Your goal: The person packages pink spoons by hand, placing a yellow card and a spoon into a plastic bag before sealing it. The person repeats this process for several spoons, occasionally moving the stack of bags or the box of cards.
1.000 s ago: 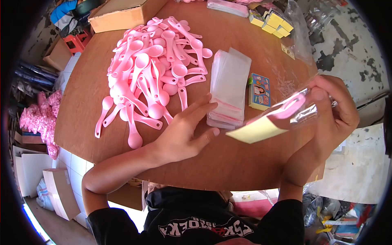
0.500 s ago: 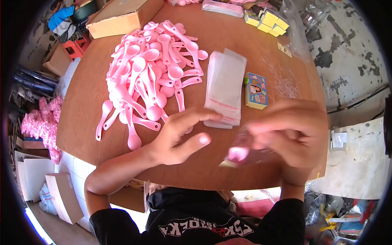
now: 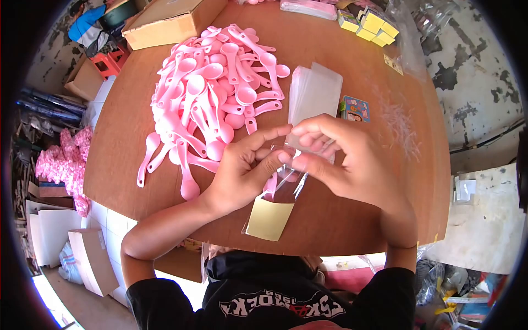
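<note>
Between my hands is a clear plastic bag, with a pale yellow card at its lower end and part of a pink spoon showing inside. My left hand pinches the bag's upper left side between thumb and fingers. My right hand is closed on the bag's top edge, its thumb close to the left one. Just beyond my fingers lies a stack of flat clear bags, partly covered by my right hand. A small printed card pack peeks out behind that hand.
A large heap of pink spoons covers the table's left half. At the back stand a cardboard box and several yellow card packs. Thin clear strips lie scattered at the right. Another person is at the far left.
My right hand has come left and met my left hand at the bag. The bag, blurred and in my right hand before, now hangs between both, its yellow card facing up.
</note>
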A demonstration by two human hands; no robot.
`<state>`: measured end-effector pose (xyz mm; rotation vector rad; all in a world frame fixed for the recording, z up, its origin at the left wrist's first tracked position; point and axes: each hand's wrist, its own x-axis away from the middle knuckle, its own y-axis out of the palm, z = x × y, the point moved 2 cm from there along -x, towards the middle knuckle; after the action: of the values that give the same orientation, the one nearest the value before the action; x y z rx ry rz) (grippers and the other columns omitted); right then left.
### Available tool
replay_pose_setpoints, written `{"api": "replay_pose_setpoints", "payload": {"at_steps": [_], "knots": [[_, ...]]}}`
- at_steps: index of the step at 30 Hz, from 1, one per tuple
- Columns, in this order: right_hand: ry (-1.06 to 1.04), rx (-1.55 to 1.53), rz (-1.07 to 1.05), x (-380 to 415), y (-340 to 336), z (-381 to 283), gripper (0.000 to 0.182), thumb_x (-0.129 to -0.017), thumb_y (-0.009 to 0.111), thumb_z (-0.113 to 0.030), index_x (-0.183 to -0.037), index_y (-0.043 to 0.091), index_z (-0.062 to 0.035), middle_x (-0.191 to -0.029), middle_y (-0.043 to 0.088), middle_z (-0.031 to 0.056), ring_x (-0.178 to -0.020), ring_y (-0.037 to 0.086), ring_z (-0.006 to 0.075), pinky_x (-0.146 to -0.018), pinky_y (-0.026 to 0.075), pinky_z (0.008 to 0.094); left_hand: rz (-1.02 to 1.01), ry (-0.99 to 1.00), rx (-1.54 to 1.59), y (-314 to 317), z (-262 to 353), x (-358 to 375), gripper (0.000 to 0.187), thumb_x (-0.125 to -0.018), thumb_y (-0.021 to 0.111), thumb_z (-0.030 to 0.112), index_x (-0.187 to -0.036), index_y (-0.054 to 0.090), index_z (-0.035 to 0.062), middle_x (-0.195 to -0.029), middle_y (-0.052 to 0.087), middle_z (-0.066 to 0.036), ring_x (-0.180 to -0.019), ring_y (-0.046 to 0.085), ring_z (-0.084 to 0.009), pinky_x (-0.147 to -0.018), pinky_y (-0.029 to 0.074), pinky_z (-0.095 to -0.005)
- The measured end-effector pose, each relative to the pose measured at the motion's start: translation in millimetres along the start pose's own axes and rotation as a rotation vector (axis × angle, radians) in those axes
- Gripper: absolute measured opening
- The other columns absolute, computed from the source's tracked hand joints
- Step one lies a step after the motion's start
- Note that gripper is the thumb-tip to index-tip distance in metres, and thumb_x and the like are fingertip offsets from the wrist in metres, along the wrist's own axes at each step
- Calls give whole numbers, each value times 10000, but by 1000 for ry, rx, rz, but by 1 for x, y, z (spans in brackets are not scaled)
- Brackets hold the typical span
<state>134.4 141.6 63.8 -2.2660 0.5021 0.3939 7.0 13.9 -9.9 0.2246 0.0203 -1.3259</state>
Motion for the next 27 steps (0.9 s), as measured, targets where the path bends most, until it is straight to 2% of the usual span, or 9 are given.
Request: {"api": "replay_pose_setpoints", "payload": {"at_steps": [1, 3, 4, 6, 9, 12, 14, 21, 27], "knots": [[-55, 38, -24, -2, 1, -2, 174, -859, 673, -42, -1010, 602, 9, -769, 662, 127, -647, 674, 214, -543, 506, 292, 1, -1, -1, 0, 0, 0, 424, -993, 537, 105, -1367, 415, -55, -960, 703, -103, -814, 650, -74, -627, 490, -200], [91, -107, -134, -2, 1, -1, 180, -857, 664, -23, -1005, 567, 9, -775, 667, 134, -675, 687, 218, -550, 509, 295, -43, -5, 64, 1, -1, -1, 387, -1006, 493, 102, -1356, 404, -37, -1063, 667, -129, -934, 684, -178, -768, 557, -249], [164, -148, -121, -2, 2, 2, 162, -851, 666, -7, -991, 585, 7, -784, 671, 105, -712, 679, 183, -604, 515, 282, -43, -6, 63, 3, 0, -1, 387, -1006, 493, 102, -1356, 404, -37, -1063, 667, -129, -934, 684, -178, -768, 557, -249], [237, -190, -110, -3, 2, 6, 146, -846, 668, 9, -977, 603, 4, -794, 675, 76, -748, 672, 147, -658, 522, 268, 20, -23, 198, 7, 1, -1, 374, -992, 540, 99, -1330, 471, -47, -963, 692, -86, -851, 619, -54, -665, 476, -198], [196, -123, -51, -3, 0, 8, 118, -836, 660, 26, -938, 606, 2, -794, 663, 77, -733, 654, 142, -663, 506, 271, 58, -62, 143, 1, -12, -4, 290, -990, 549, 101, -1238, 568, -47, -924, 687, -45, -824, 582, -31, -661, 461, -191], [90, 55, -32, -3, -1, 4, 97, -806, 688, 17, -884, 637, -7, -819, 643, 75, -734, 633, 169, -665, 495, 291, 83, -30, 79, -2, -15, -5, 232, -988, 555, 104, -1147, 635, -45, -916, 675, -15, -784, 552, -20, -655, 454, -186], [-158, 268, -8, -4, 1, -7, 100, -760, 726, -1, -837, 665, -19, -850, 617, 72, -746, 608, 212, -666, 489, 324, 71, -27, 52, -1, -12, -4, 232, -988, 554, 102, -1147, 637, -46, -904, 672, -13, -771, 544, -19, -647, 450, -186], [-295, 457, 38, 3, 15, 2, 132, -683, 724, -65, -738, 607, -34, -818, 543, 35, -754, 578, 194, -592, 487, 324, 75, 135, -142, 3, -10, -4, 223, -982, 547, 64, -1155, 640, -40, -805, 646, 16, -665, 486, -3, -559, 409, -188], [-372, 589, 93, 6, 17, 5, 160, -624, 666, -119, -729, 581, -33, -823, 514, 48, -739, 547, 193, -582, 453, 322, 48, 64, -269, 2, -8, 1, 213, -947, 581, 37, -1139, 645, -31, -634, 551, 31, -585, 445, -2, -488, 372, -218]]}}
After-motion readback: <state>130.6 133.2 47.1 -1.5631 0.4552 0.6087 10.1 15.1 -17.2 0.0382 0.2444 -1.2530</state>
